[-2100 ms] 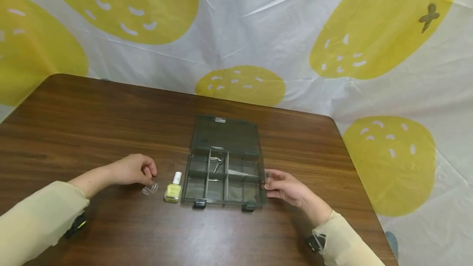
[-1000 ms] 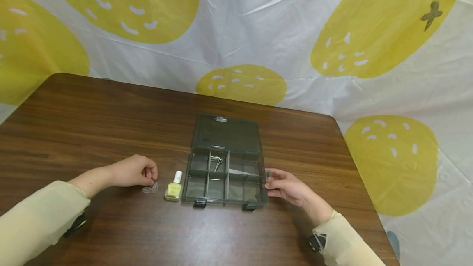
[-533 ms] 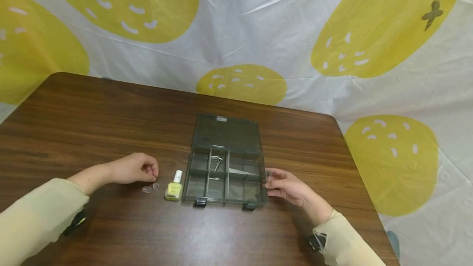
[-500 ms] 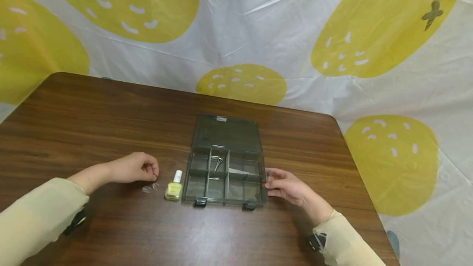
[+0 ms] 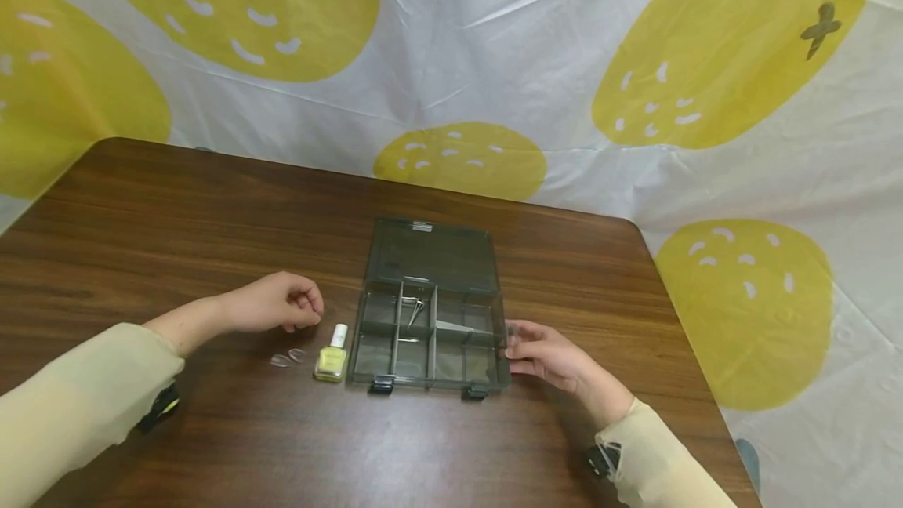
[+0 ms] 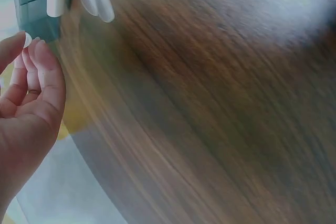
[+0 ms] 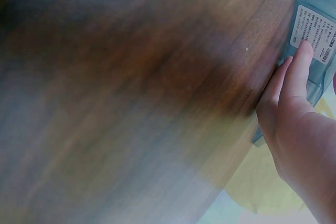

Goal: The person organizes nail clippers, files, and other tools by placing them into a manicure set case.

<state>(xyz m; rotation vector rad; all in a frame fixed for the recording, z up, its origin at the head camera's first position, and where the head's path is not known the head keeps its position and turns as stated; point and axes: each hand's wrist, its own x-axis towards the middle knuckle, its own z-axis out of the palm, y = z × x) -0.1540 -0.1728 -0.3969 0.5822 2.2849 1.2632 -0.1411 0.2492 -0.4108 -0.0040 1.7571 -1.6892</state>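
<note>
Left grip has shifted toward the counter's far edge and slightly toward its right edge, leaving two clear nail tips uncovered on the counter, just beside each other. Working near to far, we note first a yellow polish bottle, seemingly upright with its cap on, between those tips and the box; presumably it sits there for easy reach. Right grip is spread, its straight fingers resting on the box at the wall facing the counter's right edge. We judge this a steadying touch. Left grip, farther out, pinches what looks like a small clear piece between thumb and fingertip; something so tiny allows only the very tips. The box stands open, latches toward the near edge, likely so its compartments face the person; a metal implement rests in the far middle one. Its lid is laid back toward the far edge. Beyond hangs a lemon-print curtain.
</note>
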